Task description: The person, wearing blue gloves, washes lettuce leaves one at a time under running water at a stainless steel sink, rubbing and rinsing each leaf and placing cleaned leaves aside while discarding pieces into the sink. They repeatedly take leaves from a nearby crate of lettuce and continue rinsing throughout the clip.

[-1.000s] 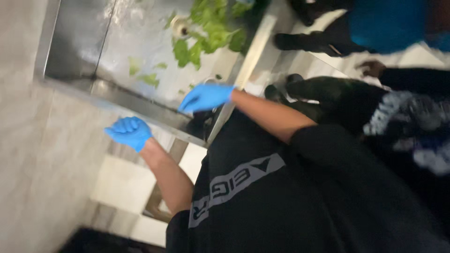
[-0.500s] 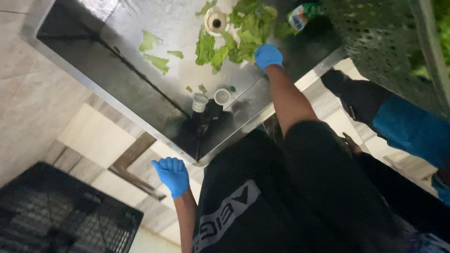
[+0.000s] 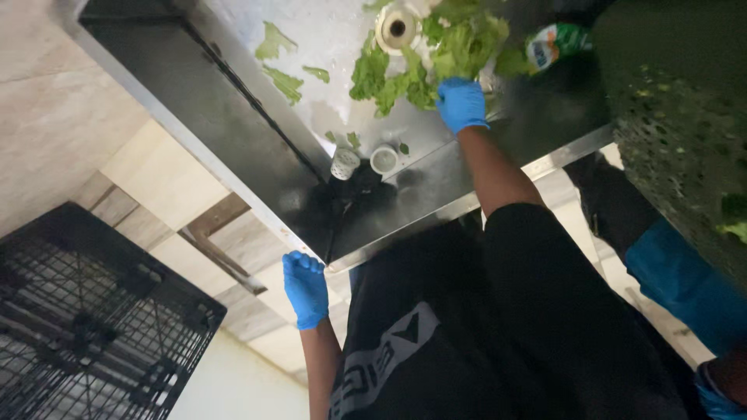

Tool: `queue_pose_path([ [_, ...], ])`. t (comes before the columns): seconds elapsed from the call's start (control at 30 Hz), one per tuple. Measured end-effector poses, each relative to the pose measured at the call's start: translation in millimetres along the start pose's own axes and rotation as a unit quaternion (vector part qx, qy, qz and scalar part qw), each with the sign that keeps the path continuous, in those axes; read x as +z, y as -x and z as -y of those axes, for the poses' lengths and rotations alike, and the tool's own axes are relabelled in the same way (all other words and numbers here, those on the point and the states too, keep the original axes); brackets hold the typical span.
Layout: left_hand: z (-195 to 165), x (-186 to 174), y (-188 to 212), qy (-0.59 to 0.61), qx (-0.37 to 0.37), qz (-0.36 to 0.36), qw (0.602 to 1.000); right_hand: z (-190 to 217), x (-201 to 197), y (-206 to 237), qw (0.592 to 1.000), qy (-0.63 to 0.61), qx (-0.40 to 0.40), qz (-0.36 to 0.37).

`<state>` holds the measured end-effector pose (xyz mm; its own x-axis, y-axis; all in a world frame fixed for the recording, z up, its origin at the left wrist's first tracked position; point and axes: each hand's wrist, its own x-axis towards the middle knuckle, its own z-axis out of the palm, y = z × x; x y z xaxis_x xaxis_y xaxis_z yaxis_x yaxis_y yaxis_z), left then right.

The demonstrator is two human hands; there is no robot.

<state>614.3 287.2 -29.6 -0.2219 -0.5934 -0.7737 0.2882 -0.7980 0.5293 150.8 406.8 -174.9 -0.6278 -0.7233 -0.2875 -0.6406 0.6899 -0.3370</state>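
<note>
Down in the steel sink (image 3: 233, 132), the right hand (image 3: 461, 103), in a blue glove, rests on a heap of green lettuce leaves (image 3: 436, 58), its fingers curled into the leaves so that it seems to be gripping a bunch, though the hold itself is hidden under the hand. Beside the heap sits the round drain (image 3: 395, 27), and a few loose leaf scraps (image 3: 284, 66) lie apart on the wet sink floor. Two small white cups (image 3: 364, 161) stand side by side near the sink's front wall. A green and white bottle (image 3: 554, 45) lies at the sink's edge, next to a perforated metal colander (image 3: 685, 148).

Outside the sink, the left hand (image 3: 305, 288), also blue-gloved, hangs free below the rim with its fingers loosely bent, holding nothing. A black plastic crate (image 3: 85, 327) stands on the pale tiled floor (image 3: 140, 179).
</note>
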Motion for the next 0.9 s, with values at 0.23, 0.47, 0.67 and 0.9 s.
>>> queue_pose_path([
  [0.23,-2,29,-34,-0.042,-0.019,0.081,0.996,-28,-34,45,0.951,-0.283,0.060,-0.109],
  [0.47,4,90,-63,-0.262,0.067,0.196,0.943,3,-91,90,0.843,-0.495,0.111,-0.179],
  [0.67,36,155,-87,-0.368,0.035,0.314,0.874,3,-122,97,0.949,-0.233,0.115,-0.178],
  [0.9,19,94,-69,-0.326,-0.025,0.227,0.917,-16,-89,75,0.982,-0.075,0.169,0.031],
])
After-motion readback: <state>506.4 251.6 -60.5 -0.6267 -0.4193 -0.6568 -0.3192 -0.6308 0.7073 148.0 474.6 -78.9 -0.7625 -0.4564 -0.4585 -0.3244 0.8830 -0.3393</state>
